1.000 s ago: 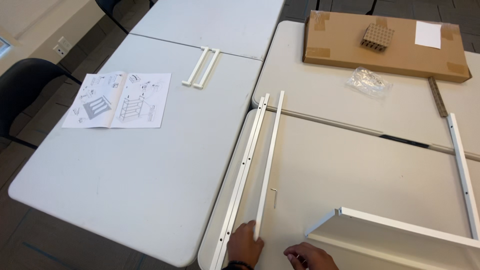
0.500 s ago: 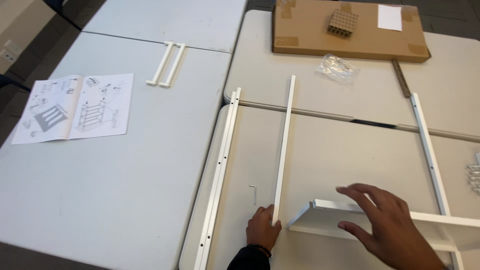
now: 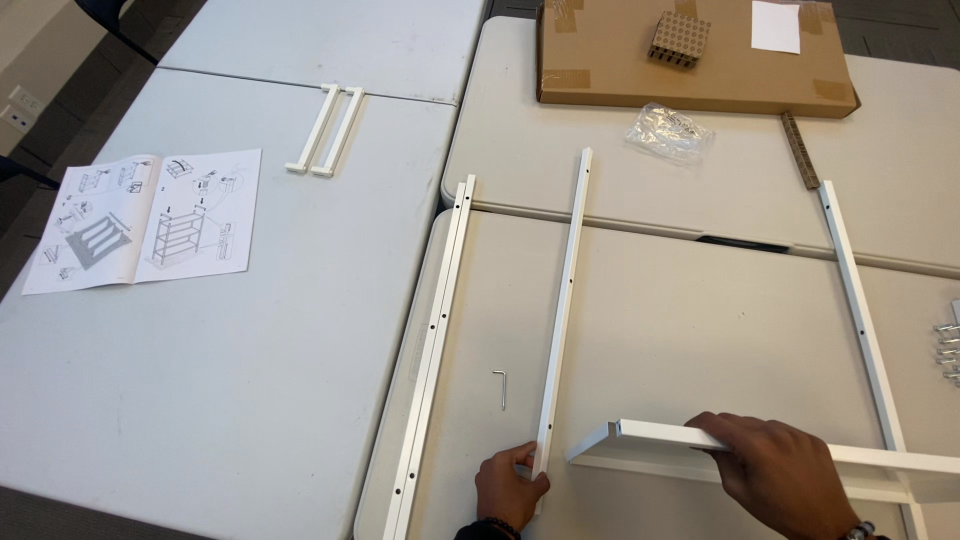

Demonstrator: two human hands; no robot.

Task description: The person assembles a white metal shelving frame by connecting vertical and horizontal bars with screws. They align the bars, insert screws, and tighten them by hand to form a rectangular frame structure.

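White rail point(image 3: 562, 310) — near end pinched in left fingers point(image 3: 522, 458)

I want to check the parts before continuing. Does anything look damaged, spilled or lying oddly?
Nothing stands out. The white rails lie straight and whole, the hex key lies flat beside them, and the instruction sheet is flat and open.

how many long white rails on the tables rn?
4. Two lie side by side at the table's left edge; one in the middle, its near end held by the left hand; one at right. More may lie out of frame.
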